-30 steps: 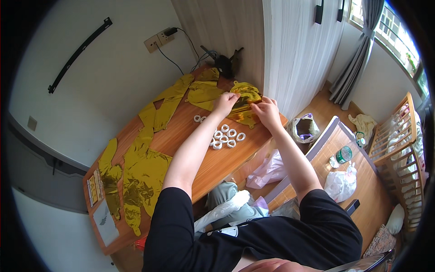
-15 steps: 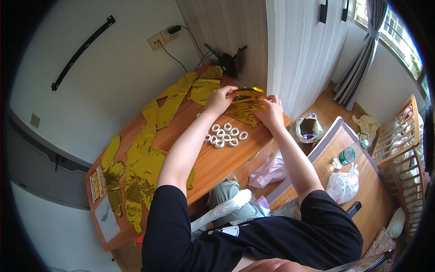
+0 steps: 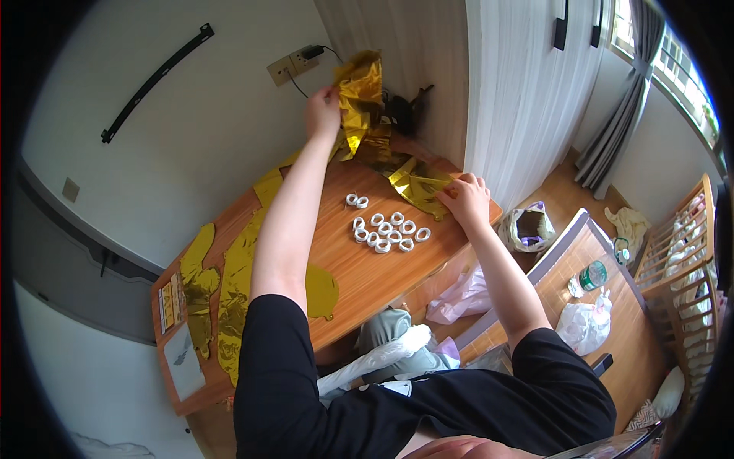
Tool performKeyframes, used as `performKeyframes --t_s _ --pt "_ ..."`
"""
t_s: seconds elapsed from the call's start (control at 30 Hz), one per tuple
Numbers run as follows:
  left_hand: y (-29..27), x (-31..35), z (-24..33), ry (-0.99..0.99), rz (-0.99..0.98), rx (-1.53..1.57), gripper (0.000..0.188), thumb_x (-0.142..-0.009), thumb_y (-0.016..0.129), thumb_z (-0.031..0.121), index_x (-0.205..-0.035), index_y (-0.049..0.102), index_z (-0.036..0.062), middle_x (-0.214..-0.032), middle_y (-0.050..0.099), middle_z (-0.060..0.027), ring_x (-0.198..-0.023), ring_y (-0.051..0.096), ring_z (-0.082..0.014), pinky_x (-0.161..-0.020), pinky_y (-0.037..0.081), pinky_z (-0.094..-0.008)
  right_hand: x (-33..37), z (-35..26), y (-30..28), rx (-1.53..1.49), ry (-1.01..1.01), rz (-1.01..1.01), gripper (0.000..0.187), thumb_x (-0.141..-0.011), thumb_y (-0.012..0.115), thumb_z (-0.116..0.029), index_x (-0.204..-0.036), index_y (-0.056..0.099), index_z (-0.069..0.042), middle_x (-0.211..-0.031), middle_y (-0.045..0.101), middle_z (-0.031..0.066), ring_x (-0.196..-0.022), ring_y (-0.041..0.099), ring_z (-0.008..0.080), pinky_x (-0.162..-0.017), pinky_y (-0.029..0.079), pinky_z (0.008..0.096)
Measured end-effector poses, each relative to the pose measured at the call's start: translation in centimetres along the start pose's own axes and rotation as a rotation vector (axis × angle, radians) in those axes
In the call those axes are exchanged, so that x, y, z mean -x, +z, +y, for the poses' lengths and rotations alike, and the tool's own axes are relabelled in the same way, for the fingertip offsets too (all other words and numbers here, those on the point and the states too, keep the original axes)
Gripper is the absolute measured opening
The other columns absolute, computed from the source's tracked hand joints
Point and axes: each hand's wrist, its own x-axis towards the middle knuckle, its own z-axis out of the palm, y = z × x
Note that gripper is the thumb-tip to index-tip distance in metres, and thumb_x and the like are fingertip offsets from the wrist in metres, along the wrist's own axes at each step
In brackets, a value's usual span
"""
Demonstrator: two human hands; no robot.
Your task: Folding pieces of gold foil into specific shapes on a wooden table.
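My left hand (image 3: 324,115) is raised over the table's far side, its fingers closed on a crinkled flat gold foil balloon (image 3: 362,99) that hangs upright. At the table's right end my right hand (image 3: 466,200) pinches the edge of gold foil (image 3: 419,185) lying on the wood. Whether both hands grip one and the same balloon, I cannot tell. Between my arms sit several small white ring-shaped rolls (image 3: 396,219); two more rolls (image 3: 356,200) lie a little apart. Other flat gold foil balloons (image 3: 235,294) spread along the left of the table, partly behind my left arm.
The wooden table (image 3: 359,287) stands against the wall and a pale cabinet (image 3: 520,92). A dark device (image 3: 407,111) with cables is at the back. On the right are an open bag (image 3: 527,229), a low table with a bottle (image 3: 592,275) and white bag (image 3: 585,325), and a wooden crib (image 3: 677,260).
My left hand has moved up and away to the far left, lifting and unfolding gold foil. My right hand stays near the table's right end. The view has shifted slightly.
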Motion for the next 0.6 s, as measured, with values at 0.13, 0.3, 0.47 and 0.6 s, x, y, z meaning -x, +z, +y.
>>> performKeyframes --t_s 0.13,0.3,0.47,0.6 --pt "-4.7 -4.3 -0.8 -0.126 0.172 0.199 0.031 -0.104 0.061 0.028 -0.113 0.068 -0.0010 -0.096 0.073 -0.0106 -0.077 0.076 -0.0185 -0.058 0.052 -0.0321 0.1 -1.0 -0.3 -0.012 -0.001 -0.007 0.030 -0.080 0.081 -0.039 -0.097 0.080 -0.014 -0.111 0.065 0.0060 -0.115 0.057 0.0286 -0.100 0.045 0.0435" --pt "-12.8 -6.8 2.2 0.159 0.232 0.391 0.034 -0.107 0.058 0.030 -0.123 0.059 -0.0003 -0.112 0.068 -0.0081 -0.099 0.074 -0.0200 -0.071 0.057 -0.0280 0.0 -1.6 0.3 -0.036 -0.020 -0.001 0.028 -0.080 0.079 -0.038 -0.095 0.080 -0.014 -0.111 0.065 0.0069 -0.114 0.056 0.0297 -0.099 0.045 0.0441" --pt "-19.2 -0.5 10.9 0.327 0.171 0.558 0.027 -0.108 0.055 0.024 -0.122 0.057 0.0011 -0.112 0.069 -0.0119 -0.099 0.074 -0.0254 -0.086 0.058 -0.0361 0.0 -0.1 0.0 -0.039 -0.061 0.073 0.019 -0.084 0.074 -0.029 -0.096 0.077 -0.015 -0.112 0.066 0.0098 -0.113 0.058 0.0317 -0.097 0.046 0.0463" --pt "-27.2 13.3 11.0 0.436 -0.043 0.523 0.027 -0.106 0.055 0.023 -0.122 0.058 0.0019 -0.121 0.067 -0.0135 -0.111 0.068 -0.0247 -0.095 0.056 -0.0445 2.3 -4.4 -1.1 -0.310 -0.272 0.311 0.018 -0.092 0.073 -0.016 -0.108 0.073 -0.009 -0.118 0.067 0.0103 -0.113 0.060 0.0288 -0.098 0.046 0.0453"
